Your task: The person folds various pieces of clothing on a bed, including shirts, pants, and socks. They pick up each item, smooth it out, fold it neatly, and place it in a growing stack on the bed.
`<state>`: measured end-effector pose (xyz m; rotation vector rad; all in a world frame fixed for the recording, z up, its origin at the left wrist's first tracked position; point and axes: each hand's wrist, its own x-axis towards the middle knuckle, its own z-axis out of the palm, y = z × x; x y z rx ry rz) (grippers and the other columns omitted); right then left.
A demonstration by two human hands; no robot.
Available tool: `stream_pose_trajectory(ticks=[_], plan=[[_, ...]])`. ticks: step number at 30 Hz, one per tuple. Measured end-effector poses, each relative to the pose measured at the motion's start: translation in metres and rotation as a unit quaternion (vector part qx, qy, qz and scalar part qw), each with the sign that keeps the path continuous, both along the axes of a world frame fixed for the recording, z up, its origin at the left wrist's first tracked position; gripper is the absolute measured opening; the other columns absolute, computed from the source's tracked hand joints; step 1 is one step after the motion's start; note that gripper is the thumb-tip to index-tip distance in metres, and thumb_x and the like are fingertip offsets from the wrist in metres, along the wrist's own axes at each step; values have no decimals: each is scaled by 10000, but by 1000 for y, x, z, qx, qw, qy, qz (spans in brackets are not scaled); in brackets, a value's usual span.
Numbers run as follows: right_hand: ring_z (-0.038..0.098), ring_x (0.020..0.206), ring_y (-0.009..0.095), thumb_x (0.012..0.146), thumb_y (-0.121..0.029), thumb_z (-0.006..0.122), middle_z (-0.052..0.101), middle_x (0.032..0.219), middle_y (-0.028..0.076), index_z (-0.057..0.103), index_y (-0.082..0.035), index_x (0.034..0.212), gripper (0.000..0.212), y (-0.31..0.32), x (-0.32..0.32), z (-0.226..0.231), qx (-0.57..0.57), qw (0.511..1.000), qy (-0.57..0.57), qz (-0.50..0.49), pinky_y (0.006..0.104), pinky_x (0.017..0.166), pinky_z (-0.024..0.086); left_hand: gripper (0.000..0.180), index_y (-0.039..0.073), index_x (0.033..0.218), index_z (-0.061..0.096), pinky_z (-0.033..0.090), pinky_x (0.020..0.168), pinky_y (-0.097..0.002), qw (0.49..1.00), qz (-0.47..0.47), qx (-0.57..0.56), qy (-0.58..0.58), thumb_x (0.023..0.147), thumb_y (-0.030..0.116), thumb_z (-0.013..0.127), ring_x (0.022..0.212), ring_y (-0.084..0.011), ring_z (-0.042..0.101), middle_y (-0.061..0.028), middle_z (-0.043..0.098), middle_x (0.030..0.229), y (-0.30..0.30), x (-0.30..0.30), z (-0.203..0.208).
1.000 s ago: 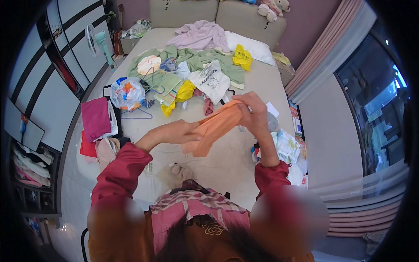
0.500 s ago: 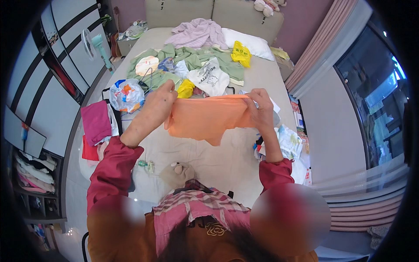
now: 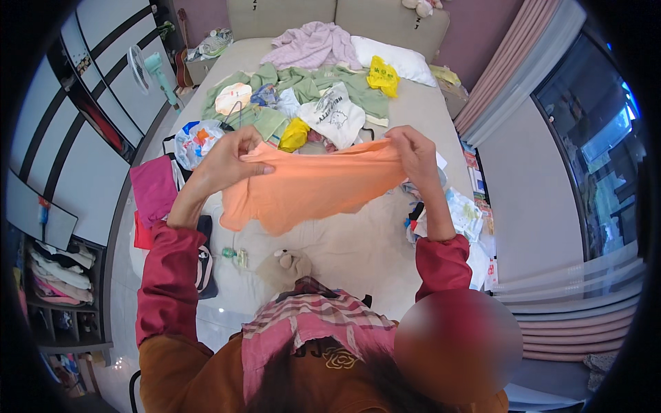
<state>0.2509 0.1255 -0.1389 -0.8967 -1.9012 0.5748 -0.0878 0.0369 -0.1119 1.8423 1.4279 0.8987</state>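
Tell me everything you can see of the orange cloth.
The orange cloth is plain and light peach-orange, and looks thin and soft, like knit fabric. It is stretched sideways in the air over the bed, its top edge drawn nearly straight with creases running along it. The lower edge hangs loose and uneven, dropping lowest toward the left half. The left hand pinches its upper left part, and the right hand grips its upper right end. Its exact cut cannot be told.

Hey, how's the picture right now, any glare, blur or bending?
Head view: the wardrobe edges bow, and the corners go black; head view: bright glare marks the window; head view: a round blurred patch sits below the right sleeve, while the orange cloth looks fairly clear.
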Motion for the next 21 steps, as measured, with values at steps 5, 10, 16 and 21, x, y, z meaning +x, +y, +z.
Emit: stream_pose_trajectory(ticks=[5,10,16,21], plan=[[565,830,101,743,-90,645,629,870,43,631,-4,960,233,9,3,-14,-124,975,-123,136,255,742,458,353,33,701,491,291,527,-256,987,-122,-95,54,620,155,812,637,-48,357,62,401,644,30,-28,-56],[572,738,114,728,14,576,616,780,51,625,-16,855,139,62,2,-44,-40,992,-111,52,247,667,466,339,0,667,419,334,504,-327,985,-22,38,169,549,48,733,557,-160,376,-70,398,571,77,-39,-92],[548,732,115,720,92,556,590,795,51,557,-18,812,144,84,20,-63,25,1000,-1,-2,245,684,451,135,16,721,506,420,578,-394,950,64,249,179,660,39,624,673,-351,530,-154,512,710,79,2,-88],[560,760,235,673,100,559,590,830,85,528,-32,798,185,43,45,-140,89,991,-97,-23,323,715,447,95,34,738,525,435,609,-410,945,-20,258,199,661,-15,553,709,-326,529,-145,480,712,47,18,-188]])
